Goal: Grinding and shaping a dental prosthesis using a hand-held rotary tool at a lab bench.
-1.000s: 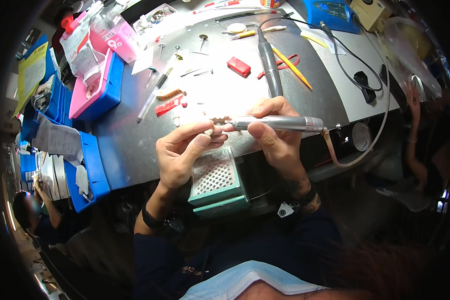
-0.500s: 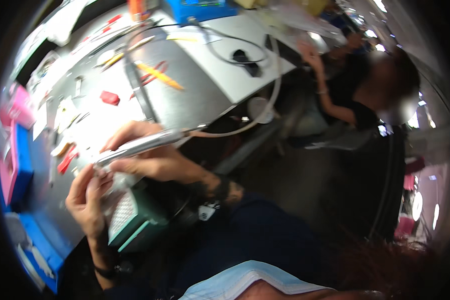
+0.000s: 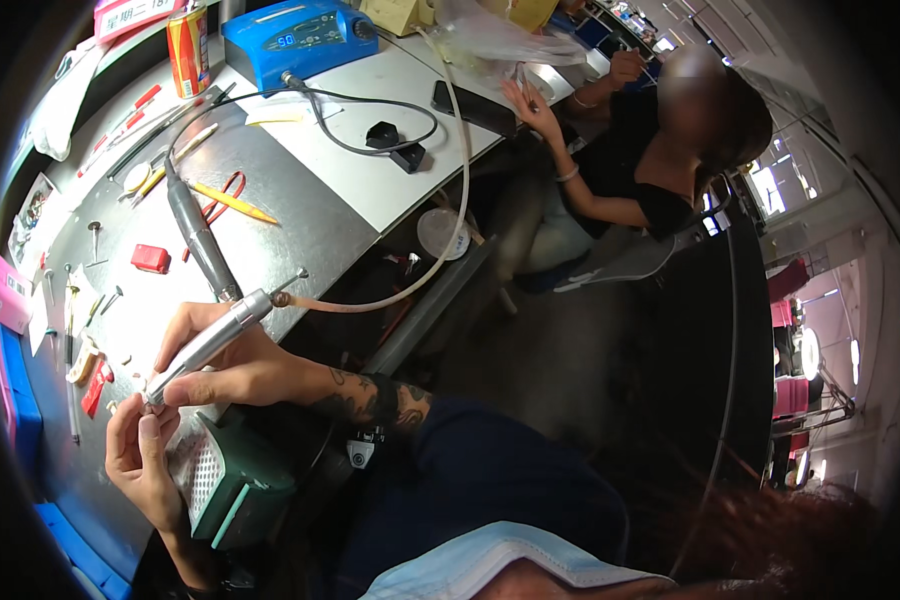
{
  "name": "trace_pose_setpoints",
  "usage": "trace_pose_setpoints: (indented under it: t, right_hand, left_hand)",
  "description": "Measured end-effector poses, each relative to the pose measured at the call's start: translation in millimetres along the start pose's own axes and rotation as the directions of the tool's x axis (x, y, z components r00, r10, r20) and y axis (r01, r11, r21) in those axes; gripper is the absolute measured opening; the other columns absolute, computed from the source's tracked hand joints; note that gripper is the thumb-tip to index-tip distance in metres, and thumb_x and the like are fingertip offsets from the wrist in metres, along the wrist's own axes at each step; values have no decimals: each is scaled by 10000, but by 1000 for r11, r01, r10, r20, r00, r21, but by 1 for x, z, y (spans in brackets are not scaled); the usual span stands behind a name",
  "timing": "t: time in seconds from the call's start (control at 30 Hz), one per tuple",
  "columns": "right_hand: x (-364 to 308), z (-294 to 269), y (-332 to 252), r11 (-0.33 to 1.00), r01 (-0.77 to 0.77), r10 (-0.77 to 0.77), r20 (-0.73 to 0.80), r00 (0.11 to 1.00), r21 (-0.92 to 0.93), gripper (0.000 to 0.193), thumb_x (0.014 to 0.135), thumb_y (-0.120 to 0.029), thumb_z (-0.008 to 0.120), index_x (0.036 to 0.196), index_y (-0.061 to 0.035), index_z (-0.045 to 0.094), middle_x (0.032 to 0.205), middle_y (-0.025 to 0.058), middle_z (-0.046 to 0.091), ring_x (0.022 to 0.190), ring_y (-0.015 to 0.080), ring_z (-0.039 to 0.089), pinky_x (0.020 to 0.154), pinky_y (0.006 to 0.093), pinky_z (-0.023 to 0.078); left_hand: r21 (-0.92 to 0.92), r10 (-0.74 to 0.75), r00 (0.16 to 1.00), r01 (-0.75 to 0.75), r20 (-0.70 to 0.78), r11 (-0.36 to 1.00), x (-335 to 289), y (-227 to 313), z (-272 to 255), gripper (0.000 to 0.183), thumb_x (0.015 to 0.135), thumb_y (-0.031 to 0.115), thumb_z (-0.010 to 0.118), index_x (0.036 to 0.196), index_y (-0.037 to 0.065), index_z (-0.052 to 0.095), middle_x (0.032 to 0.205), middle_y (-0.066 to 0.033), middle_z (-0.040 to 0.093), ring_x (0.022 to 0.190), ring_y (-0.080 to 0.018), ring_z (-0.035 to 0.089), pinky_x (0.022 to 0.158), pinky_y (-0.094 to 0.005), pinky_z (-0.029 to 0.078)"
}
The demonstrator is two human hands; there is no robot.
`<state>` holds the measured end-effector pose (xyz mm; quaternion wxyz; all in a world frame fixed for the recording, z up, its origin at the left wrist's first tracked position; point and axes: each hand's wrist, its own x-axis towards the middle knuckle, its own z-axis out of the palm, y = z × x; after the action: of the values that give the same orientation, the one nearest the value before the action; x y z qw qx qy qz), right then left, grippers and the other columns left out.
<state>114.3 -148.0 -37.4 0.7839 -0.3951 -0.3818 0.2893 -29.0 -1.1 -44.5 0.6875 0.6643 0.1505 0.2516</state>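
My right hand (image 3: 232, 360) grips a silver rotary handpiece (image 3: 208, 342) like a pen, its tip pointing down-left. A pale hose (image 3: 440, 230) runs from its rear end up across the bench. My left hand (image 3: 142, 462) pinches a very small workpiece at the handpiece's tip; the piece itself is too small to make out. Both hands hover over a green box with a perforated white top (image 3: 220, 480) at the bench's front edge.
The grey bench (image 3: 300, 235) carries a red block (image 3: 151, 258), red-handled scissors (image 3: 215, 205), a yellow pencil (image 3: 228, 201), a second dark handpiece (image 3: 195, 235), a blue control unit (image 3: 300, 38) and a drink can (image 3: 188, 35). Another person (image 3: 660, 150) sits at the right.
The camera view has swung right and downward, so the bench now lies at the left. Both hands keep the same hold on handpiece and workpiece.
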Motion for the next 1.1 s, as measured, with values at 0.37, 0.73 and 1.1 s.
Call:
trace_pose_setpoints:
  t: [0.37,0.73,1.1]
  right_hand:
    - [1,0,-2,998,14,-14,-9,1000,-64,266,797,-108,740,975,-27,560,879,38,608,822,70,568,715,222,446]
    - [-2,0,-2,999,-39,39,15,999,-1,216,805,-73,713,961,-19,574,904,74,654,819,90,590,731,244,469]
    - [-6,-6,5,997,15,-8,-95,995,77,178,825,-56,688,947,-5,569,872,59,625,800,77,572,705,222,450]
  left_hand:
    - [31,-5,1000,5,26,1000,1,-3,-3,227,912,22,561,1123,-59,535,1006,-135,630,892,-188,643,823,-308,536]
    - [57,62,998,-64,23,996,-2,-8,-5,198,835,-66,626,996,-2,529,953,-70,603,897,-145,614,820,-267,506]
    - [-195,207,969,-178,136,964,4,17,17,218,813,-144,611,1015,-64,588,991,-170,647,959,-231,652,849,-334,538]
